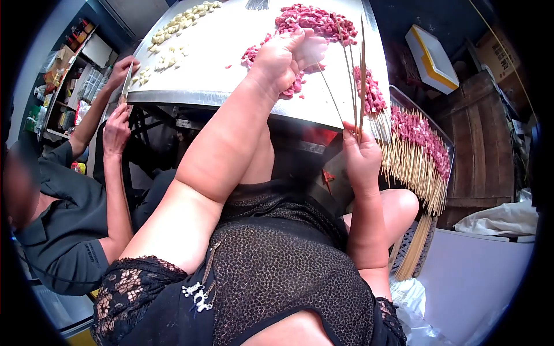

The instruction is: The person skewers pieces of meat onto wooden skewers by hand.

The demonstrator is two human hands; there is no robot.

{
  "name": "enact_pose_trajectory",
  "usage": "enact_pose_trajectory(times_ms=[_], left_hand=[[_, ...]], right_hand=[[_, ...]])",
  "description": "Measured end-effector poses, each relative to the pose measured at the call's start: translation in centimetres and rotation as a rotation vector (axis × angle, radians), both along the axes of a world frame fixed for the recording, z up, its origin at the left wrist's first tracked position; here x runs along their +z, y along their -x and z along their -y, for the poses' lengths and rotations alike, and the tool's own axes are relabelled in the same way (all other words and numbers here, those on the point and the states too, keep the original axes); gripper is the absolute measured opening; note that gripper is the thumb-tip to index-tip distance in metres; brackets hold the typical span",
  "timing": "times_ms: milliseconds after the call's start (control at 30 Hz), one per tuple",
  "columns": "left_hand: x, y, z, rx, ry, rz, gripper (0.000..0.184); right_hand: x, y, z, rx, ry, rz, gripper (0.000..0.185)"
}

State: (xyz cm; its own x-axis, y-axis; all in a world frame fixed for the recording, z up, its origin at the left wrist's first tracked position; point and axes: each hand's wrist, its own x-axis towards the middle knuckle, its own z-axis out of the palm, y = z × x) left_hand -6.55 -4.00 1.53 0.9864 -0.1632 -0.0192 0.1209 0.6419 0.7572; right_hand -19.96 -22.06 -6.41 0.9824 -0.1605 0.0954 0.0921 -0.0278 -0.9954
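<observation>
My right hand (362, 154) is closed round the lower ends of several thin bamboo skewers (362, 81), just off the table's near right edge. Most of them point up and away; one leans left, its tip close to the fingers of my left hand (291, 56). That left hand hovers over the white table (213, 63), palm turned up and fingers apart, with nothing visible in it. Beneath and beyond it lies a pile of raw red meat pieces (316, 22). Loaded meat skewers (374, 95) rest at the table's right edge.
A metal tray (452, 151) at the right holds many meat skewers (424, 138). Bare skewers (416, 248) stand in a basket below it. Pale peeled pieces (182, 20), perhaps garlic, lie on the table's left. A person (69, 202) at the left holds a knife (127, 83) near the edge.
</observation>
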Motion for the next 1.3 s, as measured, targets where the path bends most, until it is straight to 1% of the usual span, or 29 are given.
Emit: enact_pose_trajectory(times_ms=[167,300,333,400,433,500,533,600,700,767,900,933,1000,1133,1167,1200,1300], left_hand=[[-0.8,-0.4,0.0,-0.009,-0.027,0.002,0.023],[-1.1,-0.3,0.4,-0.007,-0.018,-0.008,0.021],[-1.4,-0.5,0.4,-0.039,0.005,0.005,0.021],[-1.4,-0.5,0.5,-0.069,0.030,0.017,0.020],[-1.4,-0.4,0.6,-0.062,0.012,0.018,0.020],[-1.4,-0.4,0.6,-0.055,-0.004,0.018,0.020],[-1.5,-0.4,0.6,-0.076,-0.010,0.030,0.020],[-1.4,-0.2,0.5,-0.096,-0.016,0.043,0.021],[-1.3,-0.2,0.5,-0.134,-0.074,0.038,0.023],[-1.4,-0.4,0.3,-0.086,-0.064,0.098,0.027],[-0.8,-0.3,-0.4,-0.018,-0.023,0.085,0.025],[-0.7,-0.3,-0.4,-0.012,-0.046,0.090,0.023],[-0.7,-0.2,-0.3,-0.007,-0.069,0.095,0.022],[-1.0,-0.2,0.4,-0.029,-0.004,0.028,0.020],[-1.1,-0.2,0.5,-0.027,0.026,0.006,0.021],[-1.2,-0.2,0.6,-0.027,0.026,0.006,0.021],[-1.7,-0.5,0.4,-0.040,0.054,0.028,0.020]], right_hand=[[-0.6,-0.3,0.1,-0.001,0.043,0.045,0.019],[-0.3,-0.2,0.1,0.004,0.077,0.045,0.019],[-0.3,-0.2,0.0,0.004,0.078,0.043,0.019],[-0.3,-0.3,-0.3,0.049,-0.080,-0.001,0.020],[-0.1,-0.2,-0.2,0.049,-0.079,-0.001,0.020],[0.4,-0.2,0.0,0.139,-0.327,-0.165,0.023],[0.4,-0.2,0.2,0.139,-0.326,-0.166,0.023],[0.1,-0.4,0.6,0.228,-0.553,-0.207,0.025],[-0.1,-0.5,0.7,0.217,-0.517,-0.182,0.025],[-0.1,-0.5,0.7,0.206,-0.475,-0.173,0.024],[-0.4,-0.3,0.5,0.187,-0.354,-0.146,0.024],[-0.3,-0.3,0.5,0.189,-0.353,-0.147,0.024],[-0.3,-0.3,0.6,0.149,-0.264,-0.122,0.023],[-0.8,-0.4,0.2,0.132,-0.251,-0.086,0.023],[-1.1,-0.5,-0.1,0.097,-0.212,-0.061,0.023],[-1.3,-0.5,-0.2,0.063,-0.173,-0.036,0.023],[-1.4,-0.5,-0.3,0.076,-0.155,-0.008,0.022]])
